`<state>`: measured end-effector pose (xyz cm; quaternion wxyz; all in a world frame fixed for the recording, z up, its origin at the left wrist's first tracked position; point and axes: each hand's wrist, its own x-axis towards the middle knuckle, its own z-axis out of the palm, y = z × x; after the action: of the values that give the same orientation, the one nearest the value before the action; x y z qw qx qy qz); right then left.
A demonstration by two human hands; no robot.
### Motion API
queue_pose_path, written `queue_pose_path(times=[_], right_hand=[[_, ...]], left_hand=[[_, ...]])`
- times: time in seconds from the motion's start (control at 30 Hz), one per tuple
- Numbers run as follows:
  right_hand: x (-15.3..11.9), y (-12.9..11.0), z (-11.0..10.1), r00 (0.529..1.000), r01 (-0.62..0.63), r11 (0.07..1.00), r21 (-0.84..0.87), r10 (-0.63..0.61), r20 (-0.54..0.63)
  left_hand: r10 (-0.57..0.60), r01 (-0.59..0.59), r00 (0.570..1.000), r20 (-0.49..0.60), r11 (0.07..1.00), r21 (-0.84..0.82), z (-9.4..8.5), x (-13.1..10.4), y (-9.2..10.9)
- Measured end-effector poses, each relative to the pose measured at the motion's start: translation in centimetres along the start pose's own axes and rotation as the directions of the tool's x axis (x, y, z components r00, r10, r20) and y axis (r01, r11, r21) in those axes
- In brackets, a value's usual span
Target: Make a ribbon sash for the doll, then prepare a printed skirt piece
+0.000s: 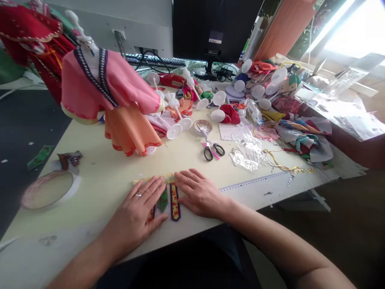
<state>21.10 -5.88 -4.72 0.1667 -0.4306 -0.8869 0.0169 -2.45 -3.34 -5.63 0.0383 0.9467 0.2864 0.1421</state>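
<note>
My left hand (141, 210) lies flat on the table, fingers stretched over the left part of a pale yellow band (169, 177). Opposite it, my right hand (198, 193) rests with its fingertips on the band's right end. Below the band, between my hands, hangs a patterned yellow-and-red strip (175, 202) with a dark purple border and pointed end. Beside it is a green pointed strip (163, 200). Another patterned strip is mostly hidden under my left hand. Both hands hold the pieces down without gripping them.
A doll-size pink-and-orange dress (129, 124) stands at the back left. Scissors (212, 146) lie beyond my right hand, near a tape roll (203, 127). A larger tape roll (72, 188) is at left. A ruler (255, 181) runs along the right; fabric scraps (303, 136) pile behind.
</note>
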Motion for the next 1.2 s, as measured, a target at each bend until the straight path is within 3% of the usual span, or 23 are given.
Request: queue_pose_path(times=[0.13, 0.23, 0.33, 0.4, 0.47, 0.53, 0.57, 0.7, 0.83, 0.93, 1.2], right_hand=[[-0.5, -0.3, -1.5, 0.999, 0.004, 1.000, 0.020, -0.003, -0.032], [-2.0, -0.2, -3.8, 0.988, -0.018, 0.998, 0.052, 0.026, -0.155], [-5.3, 1.4, -6.2, 0.926, -0.146, 0.987, 0.061, 0.158, -0.344], [-8.8, 3.5, -7.6, 0.849, -0.310, 0.948, 0.065, 0.307, -0.430], [-13.0, 6.2, -9.0, 0.698, -0.547, 0.835, 0.053, 0.491, -0.521], [-17.6, 9.3, -10.5, 0.426, -0.823, 0.564, 0.067, 0.691, -0.584], [-19.7, 10.7, -11.3, 0.341, -0.877, 0.473, 0.084, 0.735, -0.586], [-26.1, 14.9, -14.2, 0.092, -0.972, 0.193, 0.136, 0.841, -0.534], [-27.8, 17.2, -15.2, -0.087, -0.994, -0.056, 0.091, 0.920, -0.381], [-27.7, 18.5, -15.2, -0.145, -0.989, -0.147, 0.009, 0.957, -0.251], [-27.0, 20.4, -15.7, -0.183, -0.974, -0.191, -0.122, 0.980, -0.072]], left_hand=[[0.035, -0.034, 0.999, -0.042, 0.999, 0.024, 0.1, 0.4, 0.0], [0.061, -0.059, 0.998, -0.031, 0.997, 0.045, 0.7, 0.8, 0.1], [0.077, -0.075, 0.996, -0.036, 0.996, 0.056, 1.2, 0.9, 0.1], [0.079, -0.077, 0.996, -0.039, 0.995, 0.060, 1.2, 0.9, 0.1], [0.076, -0.073, 0.996, -0.054, 0.996, 0.058, 1.1, 0.8, 0.1], [0.073, -0.069, 0.994, -0.081, 0.996, 0.048, 0.8, 0.8, 0.0], [0.072, -0.068, 0.993, -0.091, 0.997, 0.042, 0.8, 0.7, -0.1], [0.065, -0.062, 0.990, -0.128, 0.998, 0.024, 0.9, 0.5, -0.3], [0.076, -0.071, 0.984, -0.164, 0.997, 0.037, 1.2, 0.3, -0.5], [0.091, -0.084, 0.980, -0.177, 0.995, 0.050, 1.3, 0.3, -0.6], [0.111, -0.102, 0.977, -0.185, 0.993, 0.057, 1.4, 0.2, -0.7]])
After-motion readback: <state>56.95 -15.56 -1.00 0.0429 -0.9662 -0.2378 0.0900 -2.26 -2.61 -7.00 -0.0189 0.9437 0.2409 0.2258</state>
